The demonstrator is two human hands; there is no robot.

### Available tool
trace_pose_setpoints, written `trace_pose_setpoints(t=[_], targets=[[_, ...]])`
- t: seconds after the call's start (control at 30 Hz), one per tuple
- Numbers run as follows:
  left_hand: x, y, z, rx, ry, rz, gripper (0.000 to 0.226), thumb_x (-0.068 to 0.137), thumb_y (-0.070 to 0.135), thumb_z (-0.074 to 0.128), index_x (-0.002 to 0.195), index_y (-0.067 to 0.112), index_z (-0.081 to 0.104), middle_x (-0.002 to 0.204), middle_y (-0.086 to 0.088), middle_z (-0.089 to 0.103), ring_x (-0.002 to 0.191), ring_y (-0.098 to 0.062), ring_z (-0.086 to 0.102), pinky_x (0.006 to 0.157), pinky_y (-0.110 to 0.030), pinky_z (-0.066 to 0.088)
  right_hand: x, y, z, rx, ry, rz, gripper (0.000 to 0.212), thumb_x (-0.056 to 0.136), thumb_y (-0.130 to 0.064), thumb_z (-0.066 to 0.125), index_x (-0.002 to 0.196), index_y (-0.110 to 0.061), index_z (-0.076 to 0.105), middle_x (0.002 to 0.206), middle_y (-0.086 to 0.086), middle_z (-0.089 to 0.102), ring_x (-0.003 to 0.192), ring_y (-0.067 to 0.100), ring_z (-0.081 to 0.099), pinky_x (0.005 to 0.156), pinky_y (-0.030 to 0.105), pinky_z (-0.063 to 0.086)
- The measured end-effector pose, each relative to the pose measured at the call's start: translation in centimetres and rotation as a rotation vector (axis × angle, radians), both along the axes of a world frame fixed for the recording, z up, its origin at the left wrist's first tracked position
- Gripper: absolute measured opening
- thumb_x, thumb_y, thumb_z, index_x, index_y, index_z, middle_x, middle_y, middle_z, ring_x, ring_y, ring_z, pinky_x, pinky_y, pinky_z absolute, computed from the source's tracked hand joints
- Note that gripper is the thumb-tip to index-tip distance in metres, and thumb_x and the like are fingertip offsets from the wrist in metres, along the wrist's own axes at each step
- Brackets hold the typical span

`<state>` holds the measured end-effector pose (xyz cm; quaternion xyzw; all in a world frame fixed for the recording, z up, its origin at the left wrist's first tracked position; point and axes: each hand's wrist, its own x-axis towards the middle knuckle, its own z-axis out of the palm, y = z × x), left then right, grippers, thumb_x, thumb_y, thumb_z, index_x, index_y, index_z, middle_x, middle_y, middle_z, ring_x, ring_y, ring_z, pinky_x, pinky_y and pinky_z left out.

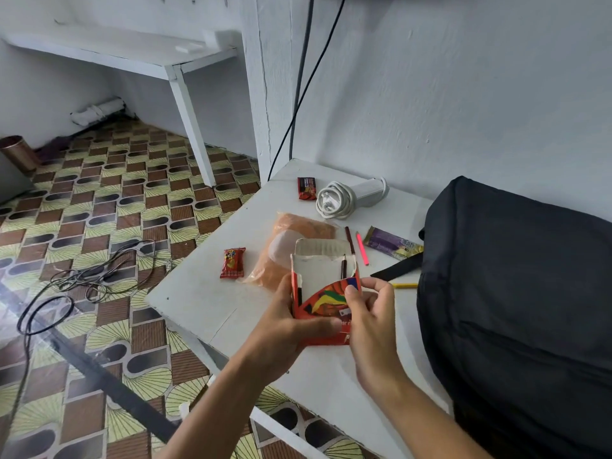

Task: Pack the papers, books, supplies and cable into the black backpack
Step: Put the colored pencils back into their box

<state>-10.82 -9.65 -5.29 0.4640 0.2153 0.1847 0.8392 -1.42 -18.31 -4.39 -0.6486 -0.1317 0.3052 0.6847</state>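
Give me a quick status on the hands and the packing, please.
Left hand grips pencil box; right hand pinches its front edge. Pencils, cable on table, unpacked. Backpack alongside, nothing blocking it.

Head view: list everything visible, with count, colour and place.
cardboard pencil box: 1, red, held over table
white table: 1, centre
black fabric backpack: 1, table's right side
coiled power cable: 1, white, far table end
orange plastic bag: 1, behind box
snack wrappers: 3; red, dark red, purple
loose pencils: 3; pink, brown, yellow
black floor wires: left
left hand: grips box
right hand: pinches box front
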Motion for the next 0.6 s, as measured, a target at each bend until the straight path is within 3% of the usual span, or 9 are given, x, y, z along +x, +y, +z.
trace_pose_setpoints(t=[0.1, 0.2, 0.27, 0.33, 0.43, 0.5, 0.6], targets=[[-0.2, 0.3, -0.4, -0.042, -0.014, 0.021, 0.081, 0.065, -0.017, 0.069, 0.133, 0.019, 0.043, 0.112, -0.019, 0.066, 0.105, -0.04, 0.065, 0.079, -0.043, 0.058, -0.4, 0.2, -0.4, 0.01, -0.034, 0.01, 0.02, 0.1, -0.02, 0.046, 0.108, -0.036, 0.039, 0.11, 0.004, 0.055, 0.098, 0.018, 0.062, 0.079, 0.039, 0.059], [-0.5, 1.0, -0.5, -0.053, 0.004, 0.058, 0.078, 0.068, -0.02, 0.068, 0.13, 0.022, 0.047, 0.108, -0.016, 0.069, 0.101, -0.038, 0.067, 0.075, -0.041, 0.059, -0.2, 0.1, -0.5, -0.005, -0.026, 0.112, 0.031, 0.098, -0.019, 0.05, 0.123, -0.032, 0.037, 0.114, 0.003, 0.053, 0.096, 0.017, 0.063, 0.067, 0.028, 0.059], [-0.8, 1.5, -0.4, -0.057, -0.005, 0.1, 0.077, 0.067, -0.02, 0.067, 0.129, 0.022, 0.048, 0.102, -0.016, 0.07, 0.094, -0.035, 0.069, 0.071, -0.039, 0.059, 0.8, 0.3, -0.3, -0.056, -0.057, 0.168, 0.024, 0.097, -0.019, 0.053, 0.118, -0.029, 0.045, 0.109, 0.001, 0.056, 0.094, 0.016, 0.064, 0.065, 0.027, 0.057], [-1.4, 2.2, -0.4, -0.073, -0.027, 0.167, 0.085, 0.066, -0.023, 0.066, 0.134, 0.023, 0.044, 0.108, -0.02, 0.064, 0.088, -0.035, 0.07, 0.066, -0.039, 0.06, 2.8, 0.6, -0.2, -0.141, -0.317, 0.199, 0.011, 0.096, -0.016, 0.053, 0.102, -0.024, 0.056, 0.098, -0.002, 0.06, 0.092, 0.016, 0.062, 0.072, 0.026, 0.055], [-2.5, 3.3, -1.0, -0.073, -0.08, 0.252, 0.11, 0.061, -0.02, 0.064, 0.14, 0.049, 0.03, 0.131, -0.01, 0.047, 0.091, -0.036, 0.07, 0.066, -0.043, 0.061, 5.8, 0.6, 0.1, -0.374, -0.763, 0.404, 0.013, 0.089, -0.006, 0.059, 0.09, -0.018, 0.062, 0.086, -0.005, 0.064, 0.08, 0.01, 0.061, 0.071, 0.022, 0.051], [-3.3, 3.5, -1.2, -0.018, -0.102, 0.243, 0.108, 0.057, -0.014, 0.069, 0.139, 0.049, 0.034, 0.136, -0.008, 0.04, 0.096, -0.037, 0.068, 0.068, -0.043, 0.06, 6.5, 0.4, -0.1, -0.597, -0.846, 0.632, 0.014, 0.084, -0.005, 0.062, 0.085, -0.018, 0.063, 0.081, -0.002, 0.065, 0.076, 0.013, 0.062, 0.07, 0.031, 0.054], [-4.0, 3.5, -1.3, 0.021, -0.102, 0.248, 0.082, 0.06, -0.011, 0.069, 0.131, 0.026, 0.051, 0.129, -0.013, 0.046, 0.092, -0.033, 0.068, 0.068, -0.039, 0.061, 6.1, 0.1, -0.4, -0.725, -0.857, 0.826, 0.01, 0.08, -0.013, 0.07, 0.082, -0.021, 0.063, 0.083, -0.004, 0.061, 0.078, 0.014, 0.059, 0.07, 0.031, 0.052]])
